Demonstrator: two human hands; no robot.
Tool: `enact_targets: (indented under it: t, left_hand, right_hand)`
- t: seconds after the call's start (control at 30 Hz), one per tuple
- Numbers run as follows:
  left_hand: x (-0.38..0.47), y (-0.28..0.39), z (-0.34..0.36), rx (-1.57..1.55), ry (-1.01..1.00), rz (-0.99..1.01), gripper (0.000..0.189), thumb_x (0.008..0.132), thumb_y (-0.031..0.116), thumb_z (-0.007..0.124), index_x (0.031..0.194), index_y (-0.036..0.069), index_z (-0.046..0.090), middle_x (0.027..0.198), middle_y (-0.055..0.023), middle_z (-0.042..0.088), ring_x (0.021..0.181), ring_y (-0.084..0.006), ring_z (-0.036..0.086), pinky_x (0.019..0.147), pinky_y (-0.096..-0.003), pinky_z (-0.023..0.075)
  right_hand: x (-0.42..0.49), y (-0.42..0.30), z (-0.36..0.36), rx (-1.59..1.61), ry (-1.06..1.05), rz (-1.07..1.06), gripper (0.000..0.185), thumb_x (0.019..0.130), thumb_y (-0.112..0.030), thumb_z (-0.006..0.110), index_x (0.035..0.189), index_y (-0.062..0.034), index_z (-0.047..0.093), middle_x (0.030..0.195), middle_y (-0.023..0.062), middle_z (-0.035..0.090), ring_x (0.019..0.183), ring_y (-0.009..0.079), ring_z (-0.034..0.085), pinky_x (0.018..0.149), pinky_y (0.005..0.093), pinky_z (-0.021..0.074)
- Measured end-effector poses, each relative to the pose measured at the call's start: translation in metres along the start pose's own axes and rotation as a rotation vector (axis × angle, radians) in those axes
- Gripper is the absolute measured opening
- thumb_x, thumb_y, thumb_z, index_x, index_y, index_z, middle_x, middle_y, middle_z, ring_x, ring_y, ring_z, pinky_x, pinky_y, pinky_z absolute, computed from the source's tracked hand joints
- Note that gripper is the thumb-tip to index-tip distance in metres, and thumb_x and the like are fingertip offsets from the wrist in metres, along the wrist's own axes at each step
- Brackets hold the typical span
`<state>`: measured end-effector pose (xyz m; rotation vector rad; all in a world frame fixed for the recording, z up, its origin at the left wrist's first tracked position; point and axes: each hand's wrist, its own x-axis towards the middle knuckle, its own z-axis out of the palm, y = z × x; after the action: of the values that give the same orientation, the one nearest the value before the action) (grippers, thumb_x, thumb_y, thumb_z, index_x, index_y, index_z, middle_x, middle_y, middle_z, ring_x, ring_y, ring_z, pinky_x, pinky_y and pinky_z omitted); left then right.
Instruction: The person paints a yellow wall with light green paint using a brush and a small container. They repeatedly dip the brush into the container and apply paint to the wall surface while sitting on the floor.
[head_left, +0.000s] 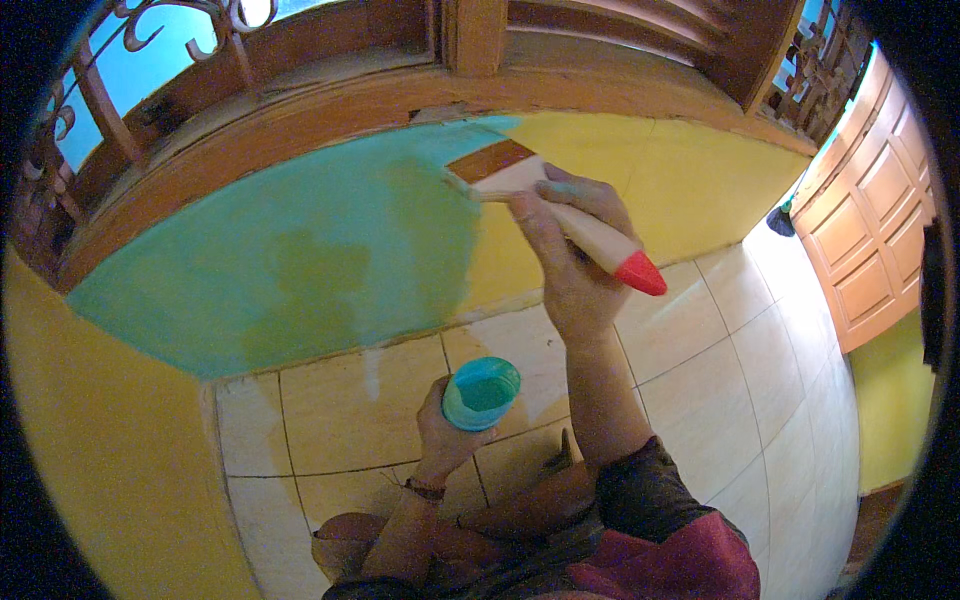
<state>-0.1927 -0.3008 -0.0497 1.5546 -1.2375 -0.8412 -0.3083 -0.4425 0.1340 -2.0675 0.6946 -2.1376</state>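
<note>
My right hand (581, 247) grips a wide flat paintbrush (592, 232) with a pale handle and a red tip. Its brown-and-white head lies against the wall, just under the wooden window sill, at the border of the two colours. To the left of the brush the wall bears turquoise-green paint (322, 232); to the right it is yellow (675, 172). Low over the floor, my left hand (446, 427) holds a cup (481, 394) with turquoise paint inside. The bristle tips are hard to make out.
Above the painted wall runs a wooden window sill (360, 112) with scrolled metal bars (217, 30) at left. A yellow wall (97, 442) closes the left side. Pale floor tiles (690, 382) extend right toward a panelled wooden door (862, 232). A dark brush head (781, 220) stands by the door.
</note>
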Motion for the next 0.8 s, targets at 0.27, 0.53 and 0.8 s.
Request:
enact_targets:
  t: [0.27, 0.53, 0.8]
  left_hand:
    - [0.0, -0.01, 0.0, -0.014, 0.015, 0.047, 0.075, 0.046, 0.017, 0.089, 0.112, 0.005, 0.054, 0.102, -0.0117, 0.066, 0.094, -0.0231, 0.065, 0.083, -0.0352, 0.0517]
    - [0.0, 0.006, -0.008, -0.051, -0.005, 0.061, 0.072, 0.047, 0.016, 0.088, 0.111, 0.005, 0.055, 0.102, -0.0118, 0.065, 0.095, -0.0233, 0.064, 0.083, -0.0351, 0.0516]
    - [0.001, -0.003, -0.002, 0.02, -0.003, 0.019, 0.073, 0.047, 0.016, 0.087, 0.111, 0.005, 0.054, 0.103, -0.0123, 0.065, 0.096, -0.0247, 0.064, 0.084, -0.0358, 0.0514]
  right_hand:
    - [0.008, 0.015, 0.002, -0.03, 0.14, 0.069, 0.009, 0.076, 0.001, 0.074, 0.081, 0.002, 0.066, 0.09, 0.0092, 0.065, 0.086, 0.0183, 0.063, 0.075, 0.0275, 0.0509]
    - [0.011, 0.023, -0.009, -0.093, 0.164, 0.097, 0.012, 0.078, -0.001, 0.073, 0.086, 0.0033, 0.066, 0.091, 0.0101, 0.065, 0.083, 0.0141, 0.062, 0.072, 0.0239, 0.0506]
    - [0.003, 0.006, -0.012, -0.18, 0.087, -0.019, 0.009, 0.074, 0.0, 0.075, 0.079, 0.0, 0.068, 0.088, 0.0095, 0.066, 0.086, 0.0216, 0.064, 0.076, 0.0302, 0.0515]
